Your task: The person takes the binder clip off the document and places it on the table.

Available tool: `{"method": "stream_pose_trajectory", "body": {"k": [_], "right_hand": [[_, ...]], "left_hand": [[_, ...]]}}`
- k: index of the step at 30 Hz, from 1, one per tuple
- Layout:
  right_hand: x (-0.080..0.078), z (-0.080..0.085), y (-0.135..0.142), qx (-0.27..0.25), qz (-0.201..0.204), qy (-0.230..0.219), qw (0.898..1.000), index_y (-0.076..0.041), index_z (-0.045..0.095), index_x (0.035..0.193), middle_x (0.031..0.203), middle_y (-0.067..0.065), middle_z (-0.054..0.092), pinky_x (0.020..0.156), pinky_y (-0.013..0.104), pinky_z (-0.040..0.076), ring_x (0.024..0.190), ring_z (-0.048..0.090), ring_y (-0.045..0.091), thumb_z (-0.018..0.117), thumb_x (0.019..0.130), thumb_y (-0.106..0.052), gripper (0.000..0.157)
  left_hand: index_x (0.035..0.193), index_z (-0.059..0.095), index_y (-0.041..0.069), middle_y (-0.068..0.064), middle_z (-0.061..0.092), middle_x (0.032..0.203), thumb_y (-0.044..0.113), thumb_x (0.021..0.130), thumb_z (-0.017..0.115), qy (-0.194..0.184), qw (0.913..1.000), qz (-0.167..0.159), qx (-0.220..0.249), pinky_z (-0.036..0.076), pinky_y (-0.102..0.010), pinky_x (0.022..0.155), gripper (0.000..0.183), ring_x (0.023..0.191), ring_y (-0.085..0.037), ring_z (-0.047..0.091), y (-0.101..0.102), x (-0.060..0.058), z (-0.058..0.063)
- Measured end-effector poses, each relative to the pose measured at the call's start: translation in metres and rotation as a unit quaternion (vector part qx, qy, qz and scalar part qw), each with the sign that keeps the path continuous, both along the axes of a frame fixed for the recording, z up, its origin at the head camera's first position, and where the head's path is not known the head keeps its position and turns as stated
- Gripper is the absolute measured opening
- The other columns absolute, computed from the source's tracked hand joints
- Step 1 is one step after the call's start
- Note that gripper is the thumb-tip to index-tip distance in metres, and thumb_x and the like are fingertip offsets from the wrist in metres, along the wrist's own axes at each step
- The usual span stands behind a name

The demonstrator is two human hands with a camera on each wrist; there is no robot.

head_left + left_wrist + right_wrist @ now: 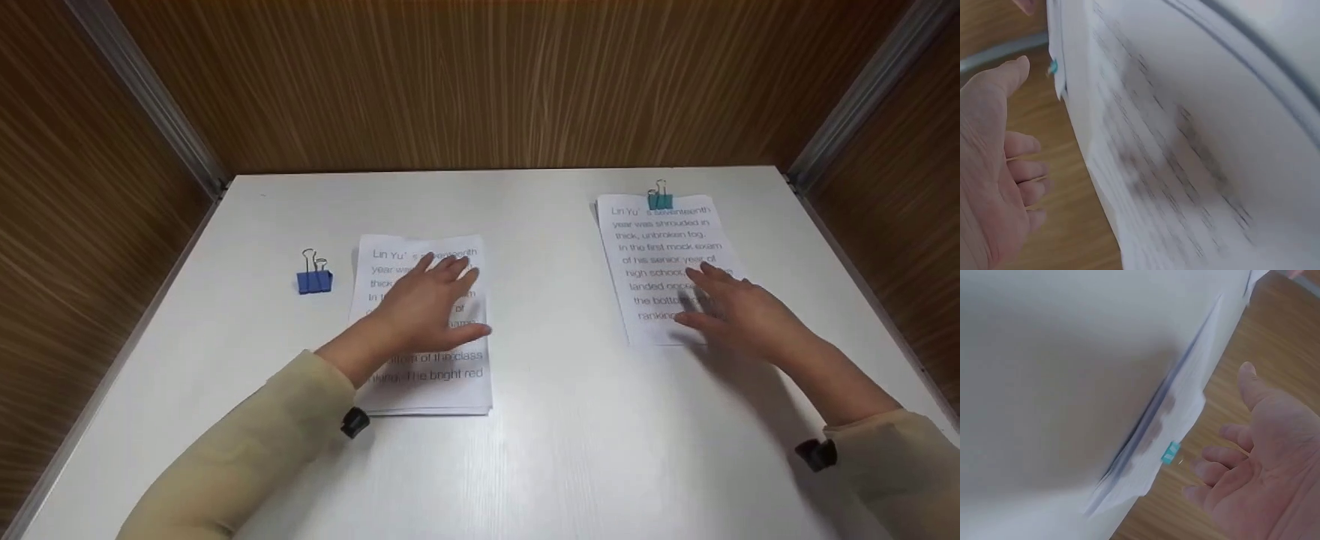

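Left stack (427, 391) and right stack (656, 255) — long axes near-to-far, tops pointing away. Left hand (424, 309), right hand (750, 315) — grips apart.

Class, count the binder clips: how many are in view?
2: blue clip, left of the left stack; teal clip, on the top edge of the right stack.

Head view looks forward and down from above, farthest off, across table (555, 450) and rear wall (487, 82). Left wrist view, close and tipped sideways, faces left hand (988, 152) and paper stack (1151, 135). Right wrist view, likewise, faces right hand (1272, 461) and clipped stack (1185, 410). Head and right wrist views share the green clip (660, 202); left wrist view, blurred, apparently catches it too.
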State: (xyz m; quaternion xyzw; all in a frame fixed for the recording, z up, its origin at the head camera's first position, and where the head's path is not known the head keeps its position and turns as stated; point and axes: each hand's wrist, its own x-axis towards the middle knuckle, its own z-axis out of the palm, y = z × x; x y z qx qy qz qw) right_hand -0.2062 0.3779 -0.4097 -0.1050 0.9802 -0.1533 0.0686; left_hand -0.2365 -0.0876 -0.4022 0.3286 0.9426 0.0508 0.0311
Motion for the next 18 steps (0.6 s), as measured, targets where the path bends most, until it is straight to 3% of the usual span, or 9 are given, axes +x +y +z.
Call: {"method": "stream_pose_trajectory", "body": {"k": [5,10,18], "right_hand": [[-0.001,-0.001,0.017,0.021,-0.016,-0.01,1.0,0.001,0.03,0.165,0.169,0.033,0.021,0.117,0.078,0.02,0.152,0.022,0.06,0.066,0.1,-0.061,0.097],[-0.001,-0.002,0.028,0.028,-0.032,-0.02,0.999,-0.002,0.026,0.167,0.17,0.033,0.018,0.116,0.08,0.019,0.152,0.017,0.061,0.062,0.1,-0.065,0.099],[-0.003,-0.008,0.039,0.045,-0.03,-0.039,0.998,-0.002,0.03,0.166,0.168,0.035,0.021,0.115,0.079,0.024,0.149,0.022,0.064,0.059,0.101,-0.067,0.096]], "left_hand": [[0.166,0.034,0.008,-0.015,0.029,0.172,0.074,0.1,0.048,0.013,0.9987,-0.049,-0.007,0.01,-0.047,0.132,0.095,0.16,-0.031,0.025,0.054,-0.003,0.003],[0.169,0.029,0.011,-0.013,0.025,0.174,0.076,0.1,0.043,0.022,0.9952,-0.085,-0.043,0.009,-0.045,0.132,0.096,0.161,-0.028,0.021,0.102,-0.004,-0.001],[0.17,0.026,0.015,-0.01,0.023,0.175,0.077,0.101,0.042,0.017,0.9908,-0.118,-0.063,0.011,-0.044,0.132,0.094,0.162,-0.027,0.018,0.152,-0.004,-0.012]]}}
